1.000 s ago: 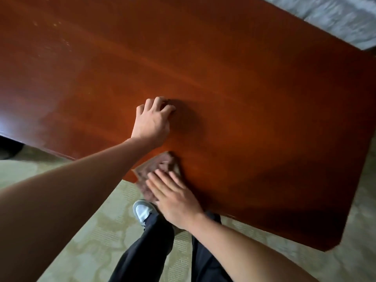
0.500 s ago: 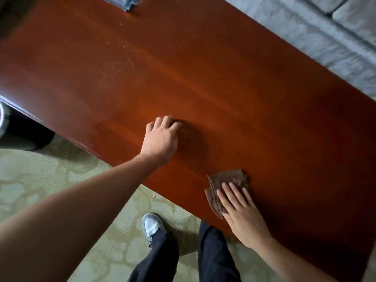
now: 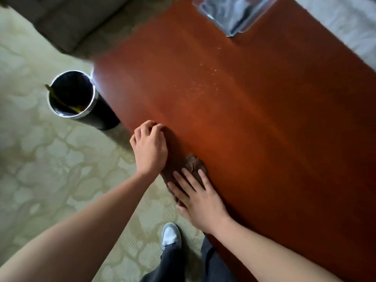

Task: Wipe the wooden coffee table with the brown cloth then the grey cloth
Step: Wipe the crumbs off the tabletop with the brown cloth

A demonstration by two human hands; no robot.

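The reddish wooden coffee table fills the right of the head view. My right hand lies flat, fingers spread, pressing the crumpled brown cloth onto the table near its front edge. My left hand rests beside it on the edge, fingers curled under, holding nothing. Small pale crumbs speckle the wood farther back. The grey cloth lies at the table's far end, blurred.
A black bin with a chrome rim stands on the patterned carpet beside the table's left corner. A sofa is at the top left, pale upholstery at the top right. My shoe and dark trousers are below.
My right hand has slid the brown cloth leftward along the front edge, back close to my left hand. The view has swung left, bringing the bin and the table's far end into sight.
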